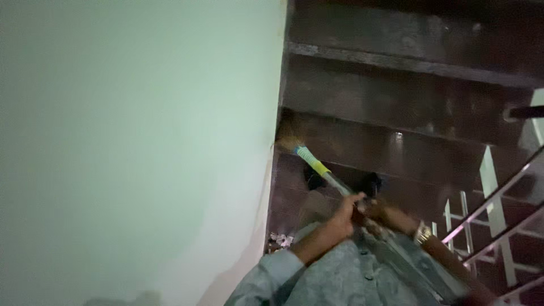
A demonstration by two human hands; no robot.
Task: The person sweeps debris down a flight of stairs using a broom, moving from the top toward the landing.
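Observation:
I stand on a dark staircase and look down it. Both hands grip the handle of a broom (317, 165), which has a pale shaft with blue and yellow bands. My left hand (344, 217) holds the shaft, and my right hand (378, 212), with a gold watch on its wrist, closes on it just behind. The broom's straw head (288, 139) rests on a step (408, 141) close to the wall. My grey patterned shirt fills the bottom of the view.
A pale green wall (141, 141) fills the left half. Dark brown steps descend ahead. A metal stair railing (498, 209) with white balusters runs along the right. Small bits of debris (281, 240) lie by the wall near my feet.

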